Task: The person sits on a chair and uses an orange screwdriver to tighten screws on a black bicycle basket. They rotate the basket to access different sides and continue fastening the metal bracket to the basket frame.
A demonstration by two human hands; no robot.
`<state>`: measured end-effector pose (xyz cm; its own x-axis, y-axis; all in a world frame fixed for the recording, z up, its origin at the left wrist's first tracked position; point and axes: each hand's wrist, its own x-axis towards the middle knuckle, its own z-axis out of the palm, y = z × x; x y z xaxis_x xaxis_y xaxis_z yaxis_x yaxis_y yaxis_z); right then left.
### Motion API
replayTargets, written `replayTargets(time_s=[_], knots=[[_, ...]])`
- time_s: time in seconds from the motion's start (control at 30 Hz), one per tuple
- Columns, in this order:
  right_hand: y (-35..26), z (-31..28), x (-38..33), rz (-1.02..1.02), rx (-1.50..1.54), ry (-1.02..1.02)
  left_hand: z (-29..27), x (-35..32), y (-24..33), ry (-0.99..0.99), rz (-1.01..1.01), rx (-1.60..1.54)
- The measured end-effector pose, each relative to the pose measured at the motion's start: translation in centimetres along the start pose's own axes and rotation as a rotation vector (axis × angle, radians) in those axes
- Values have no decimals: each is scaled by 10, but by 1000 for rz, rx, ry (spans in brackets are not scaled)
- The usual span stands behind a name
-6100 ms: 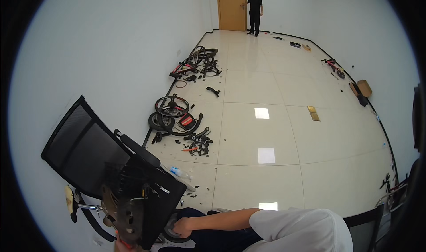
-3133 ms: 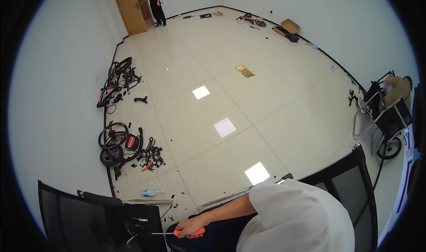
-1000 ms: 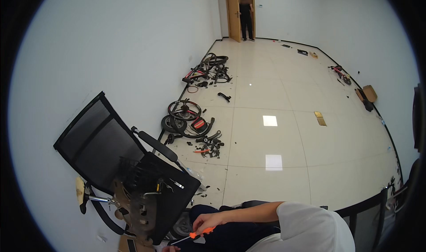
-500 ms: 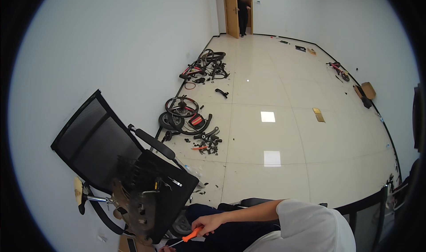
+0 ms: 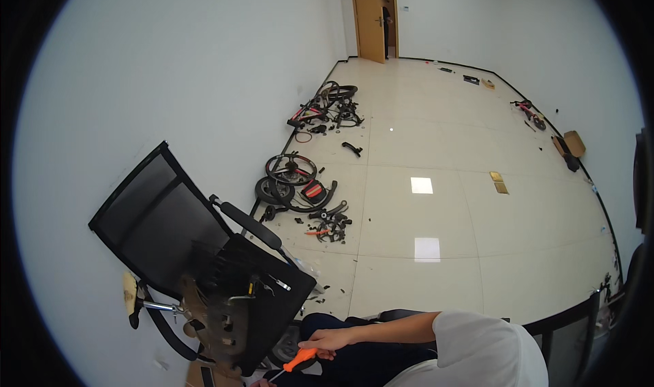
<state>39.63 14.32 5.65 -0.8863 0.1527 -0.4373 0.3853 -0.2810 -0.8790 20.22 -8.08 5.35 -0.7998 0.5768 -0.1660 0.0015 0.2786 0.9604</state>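
Any lettering is too small for us to read. At the lower middle of the frame, our right hand (image 5: 325, 340) has its grip closed round an orange-handled screwdriver (image 5: 300, 360), the shaft slanting toward our left hand (image 5: 261, 383), mostly cut off, its grip impossible to tell. A black chair (image 5: 146, 213) bearing tools (image 5: 252, 288) crowds the lower left, with loose parts (image 5: 335, 230) on the floor (image 5: 388, 285) beyond.

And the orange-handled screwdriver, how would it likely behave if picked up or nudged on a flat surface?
The orange-handled screwdriver is probably stiff, since its slim shaft looks straight and metallic. It's likely handle-heavy, the handle being much thicker than the shaft. Nudged, it might roll in a curve: the handle looks rounded, though the right hand partly covers it.
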Motion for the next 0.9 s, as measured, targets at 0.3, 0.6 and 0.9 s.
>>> replayTargets(time_s=[0.3,0.6,0.9], knots=[[-14,-3,-7,-34,54,186,-4,3,-4,-119,5,-84],[7,-7,9,-176,-12,347,-8,-3,15,-317,-18,141],[-8,-4,-4,-170,156,239,-12,2,-1,-246,-55,43]])
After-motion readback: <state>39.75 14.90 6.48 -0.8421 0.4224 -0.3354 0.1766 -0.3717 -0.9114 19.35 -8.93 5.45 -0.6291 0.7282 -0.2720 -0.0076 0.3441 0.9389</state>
